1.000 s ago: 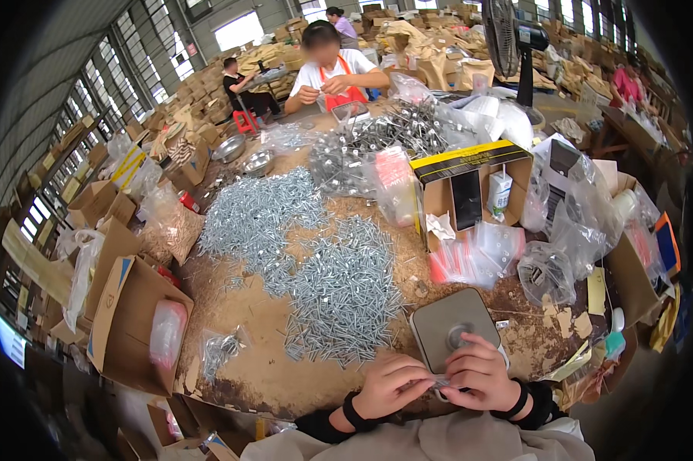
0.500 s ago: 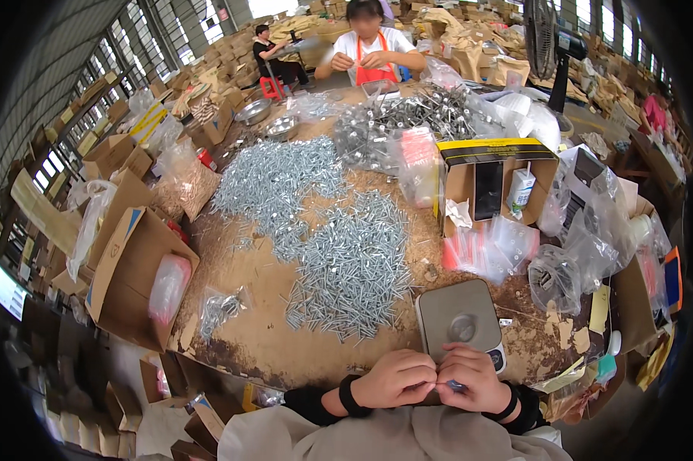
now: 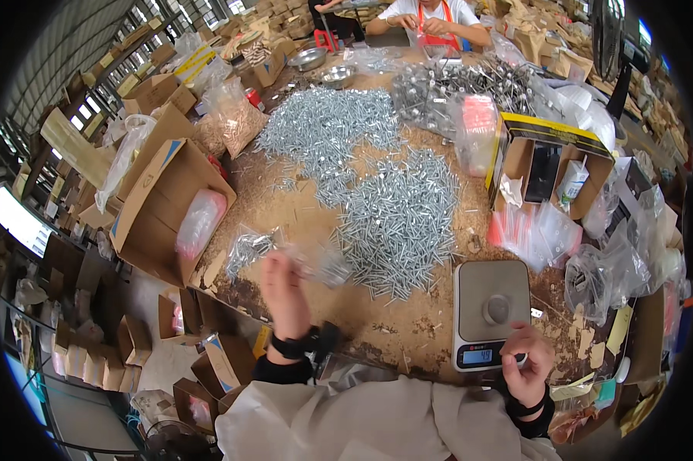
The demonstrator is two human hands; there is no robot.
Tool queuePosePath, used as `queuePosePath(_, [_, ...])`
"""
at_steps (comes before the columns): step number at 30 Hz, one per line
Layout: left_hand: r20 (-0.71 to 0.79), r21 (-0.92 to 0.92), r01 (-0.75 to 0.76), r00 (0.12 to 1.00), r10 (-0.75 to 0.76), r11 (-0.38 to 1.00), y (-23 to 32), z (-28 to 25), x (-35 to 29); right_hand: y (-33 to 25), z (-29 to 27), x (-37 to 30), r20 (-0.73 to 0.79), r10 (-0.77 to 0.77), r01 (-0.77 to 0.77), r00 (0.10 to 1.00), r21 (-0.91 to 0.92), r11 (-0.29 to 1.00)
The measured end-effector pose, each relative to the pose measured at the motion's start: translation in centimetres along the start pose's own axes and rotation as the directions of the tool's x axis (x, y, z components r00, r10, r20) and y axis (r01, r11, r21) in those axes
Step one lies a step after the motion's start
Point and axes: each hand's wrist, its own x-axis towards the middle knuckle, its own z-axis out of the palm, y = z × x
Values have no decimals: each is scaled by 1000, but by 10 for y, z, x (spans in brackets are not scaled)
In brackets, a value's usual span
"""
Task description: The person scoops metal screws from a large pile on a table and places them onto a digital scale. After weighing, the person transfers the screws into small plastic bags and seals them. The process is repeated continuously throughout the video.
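Note:
My left hand (image 3: 285, 292), blurred by motion, is closed at the table's front left. A clear plastic bag of screws (image 3: 329, 267), smeared too, trails from its fingers to the right. Just beyond that hand lies another small clear bag of screws (image 3: 248, 247). At the front right, my right hand (image 3: 529, 359) is half curled, thumb and forefinger apart, with nothing visible in it. It is beside the lower right corner of a digital scale (image 3: 488, 280) with a lit display. A small round dish (image 3: 496, 309) sits on the scale's plate. Loose silver screws (image 3: 396, 223) are heaped in the middle.
An open cardboard box (image 3: 150, 223) with plastic bags stands at the left edge. To the right are a box with a yellow-and-black edge (image 3: 557, 131), flat clear bags (image 3: 538, 234) and crumpled plastic (image 3: 615, 261). Across the table, a person (image 3: 431, 23) in a red apron works.
My hands have parted from in front of the scale. The left moved left with the bag of screws; the right moved slightly right. The view shifted, and the scale's display came into sight.

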Motion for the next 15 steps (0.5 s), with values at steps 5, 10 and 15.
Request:
queuePosePath(5, [-335,63,-255,905,261,965,25,-48,22,3,-15,12,-4,-45,44,999,-166,985])
queuePosePath(10, [245,-4,-187,952,182,982,74,26,-34,14,-19,7,-45,25,-33,999,-198,980])
queuePosePath(15, [935,-324,229,223,275,918,124,125,-58,-2,-27,-17,-167,122,-152,978,-180,972])
